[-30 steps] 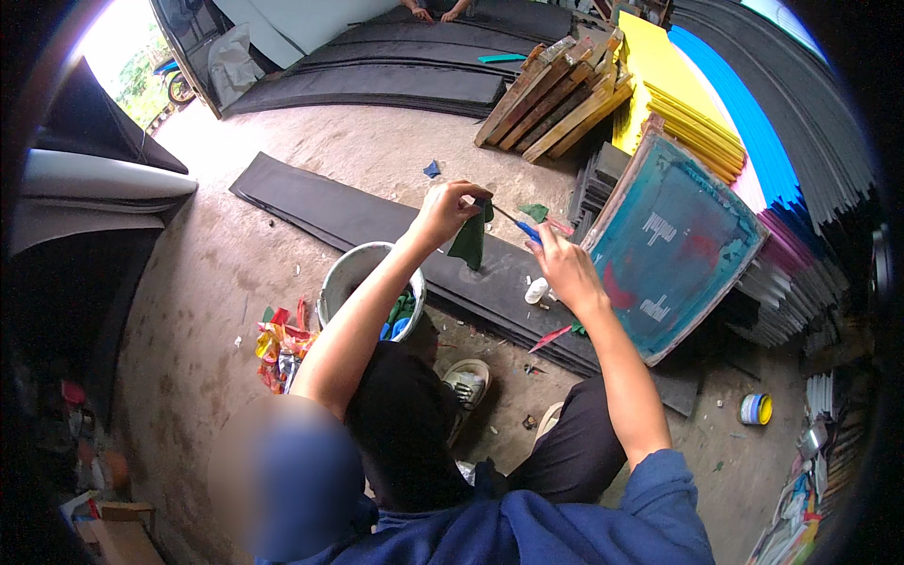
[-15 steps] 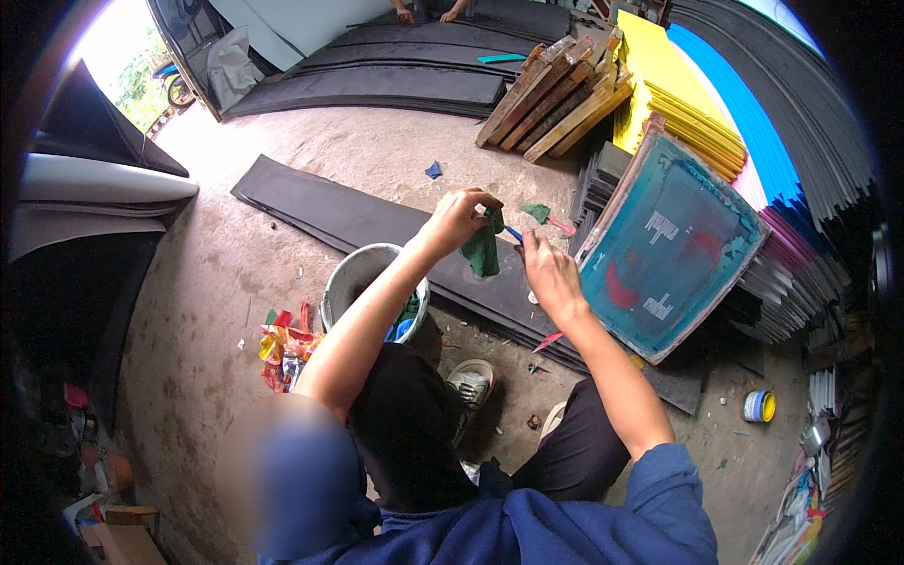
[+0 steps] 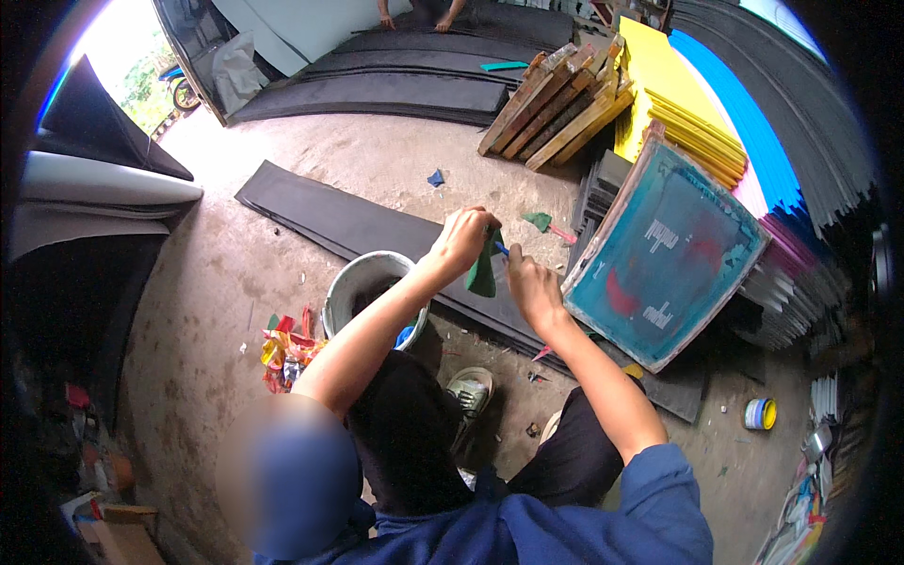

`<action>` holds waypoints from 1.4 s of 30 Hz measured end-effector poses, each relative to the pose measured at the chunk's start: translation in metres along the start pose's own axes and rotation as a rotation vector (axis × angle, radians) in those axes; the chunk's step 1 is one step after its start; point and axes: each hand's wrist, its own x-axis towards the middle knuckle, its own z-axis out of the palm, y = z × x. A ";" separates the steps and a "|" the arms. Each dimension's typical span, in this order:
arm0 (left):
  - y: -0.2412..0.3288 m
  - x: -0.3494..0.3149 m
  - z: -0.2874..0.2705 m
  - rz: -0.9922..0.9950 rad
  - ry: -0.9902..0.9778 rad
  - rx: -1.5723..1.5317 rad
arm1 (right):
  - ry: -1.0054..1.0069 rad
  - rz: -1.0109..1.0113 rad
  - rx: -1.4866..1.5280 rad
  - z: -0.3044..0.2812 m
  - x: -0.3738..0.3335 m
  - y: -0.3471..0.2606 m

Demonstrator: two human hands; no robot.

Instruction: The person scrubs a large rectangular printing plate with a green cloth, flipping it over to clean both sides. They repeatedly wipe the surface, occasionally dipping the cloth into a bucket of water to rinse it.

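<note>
My left hand point(image 3: 468, 240) is closed on the upper end of a dark green piece of thin, limp material point(image 3: 482, 273), which hangs down from the fingers. Beside it, my right hand point(image 3: 534, 287) grips a thin blue stick-like tool point(image 3: 503, 250). Its tip points at the green piece; whether they touch is hard to tell, and the tool's kind does not show. Under my left forearm stands a whitish bucket point(image 3: 331, 320) with something blue inside. Long black foam sheets point(image 3: 330, 209) lie stacked on the floor beneath both hands.
At right a wood-framed teal printing screen point(image 3: 650, 254) leans against stacked sheets. Beyond are wooden frames point(image 3: 556, 104) and yellow sheets point(image 3: 664, 85). Crumpled wrappers point(image 3: 290, 353) lie beside the bucket, a small paint can point(image 3: 760, 413) at far right. Another person's hands point(image 3: 444, 23) rest over black sheets at the back.
My right hand has shifted slightly left and down, nearer my left hand. The green piece has turned and looks narrower. The other person's hands have moved apart at the back.
</note>
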 end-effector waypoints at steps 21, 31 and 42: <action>0.011 0.012 -0.013 0.111 -0.316 -0.147 | 0.049 0.201 0.843 -0.020 0.007 0.097; 0.029 0.020 -0.007 0.038 -0.489 -0.485 | -0.017 0.239 1.069 -0.028 0.016 0.099; 0.036 0.010 0.023 -0.052 -0.038 -0.284 | 0.137 0.348 1.294 -0.044 0.015 0.088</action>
